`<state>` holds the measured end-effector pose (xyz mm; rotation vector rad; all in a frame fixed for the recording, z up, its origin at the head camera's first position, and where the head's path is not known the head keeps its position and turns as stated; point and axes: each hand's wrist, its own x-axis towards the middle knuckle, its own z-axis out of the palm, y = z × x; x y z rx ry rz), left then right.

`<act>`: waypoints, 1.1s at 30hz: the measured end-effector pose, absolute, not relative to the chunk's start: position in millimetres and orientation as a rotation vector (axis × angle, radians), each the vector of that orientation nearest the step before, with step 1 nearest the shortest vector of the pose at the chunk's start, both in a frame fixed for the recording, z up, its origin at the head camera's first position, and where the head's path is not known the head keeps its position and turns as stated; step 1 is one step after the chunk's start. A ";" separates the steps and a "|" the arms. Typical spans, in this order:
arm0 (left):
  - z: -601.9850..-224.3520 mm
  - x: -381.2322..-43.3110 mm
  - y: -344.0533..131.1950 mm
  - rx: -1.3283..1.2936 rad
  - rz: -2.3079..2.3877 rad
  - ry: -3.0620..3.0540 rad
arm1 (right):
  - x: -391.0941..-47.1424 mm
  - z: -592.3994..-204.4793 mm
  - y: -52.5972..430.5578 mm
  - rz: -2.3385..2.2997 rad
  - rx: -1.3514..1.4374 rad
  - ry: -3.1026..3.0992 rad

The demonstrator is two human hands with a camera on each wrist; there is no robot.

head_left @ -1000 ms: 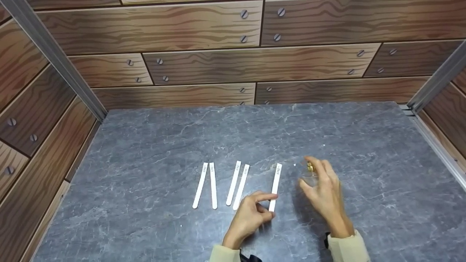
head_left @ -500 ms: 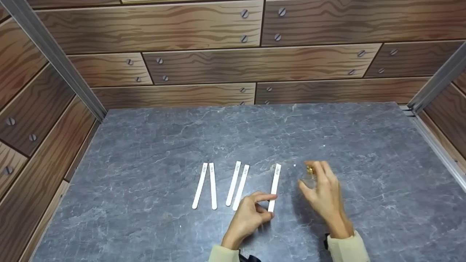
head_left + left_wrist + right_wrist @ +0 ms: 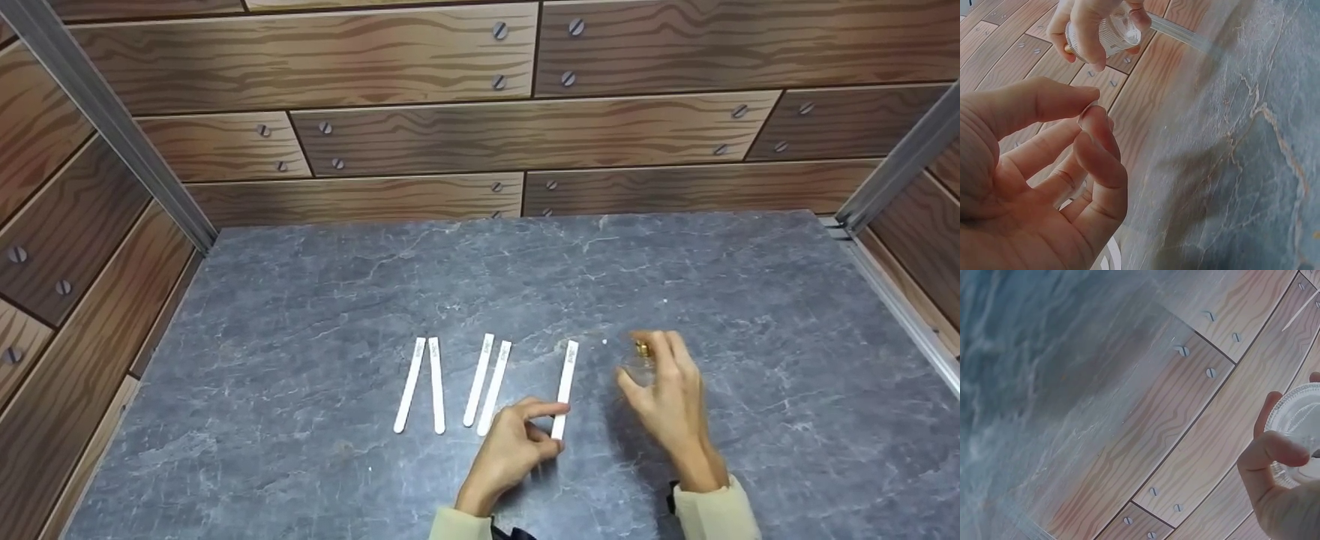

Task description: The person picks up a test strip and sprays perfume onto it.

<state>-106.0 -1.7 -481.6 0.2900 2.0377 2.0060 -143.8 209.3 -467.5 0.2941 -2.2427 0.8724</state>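
L hand (image 3: 514,442) pinches a white stick (image 3: 568,375) near its lower end, fingers almost together; R hand (image 3: 667,397), fingers curved w/ a wide gap, grips a clear ribbed jar (image 3: 1117,34), apart from the stick; can't tell if jar touches the worktop (image 3: 525,277). 4 more sticks (image 3: 437,386) lie in 2 pairs to L, one pair just beside L hand. Broad worktop beyond, to back edge at wood-pattern wall (image 3: 450,135), & R of R hand to side edge.
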 end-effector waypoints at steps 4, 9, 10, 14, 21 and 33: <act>-482.5 -104.5 -2.3 0.277 1.996 2.034 | -143.6 -469.3 210.4 0.875 0.297 -2.232; -482.1 -103.7 -1.3 0.271 1.979 2.022 | -143.1 -468.4 211.9 0.897 0.293 -2.226; -481.5 -103.8 -1.1 0.268 1.978 2.017 | -143.1 -467.6 212.3 0.905 0.288 -2.228; -480.4 -104.2 -0.9 0.253 1.987 2.015 | -143.3 -464.5 213.6 0.934 0.260 -2.238; -481.0 -106.0 -0.2 0.256 2.055 1.977 | -144.2 -461.8 217.2 0.950 0.227 -2.233; -477.7 -125.3 1.2 0.247 2.036 2.048 | -142.1 -459.0 226.9 0.975 0.185 -2.208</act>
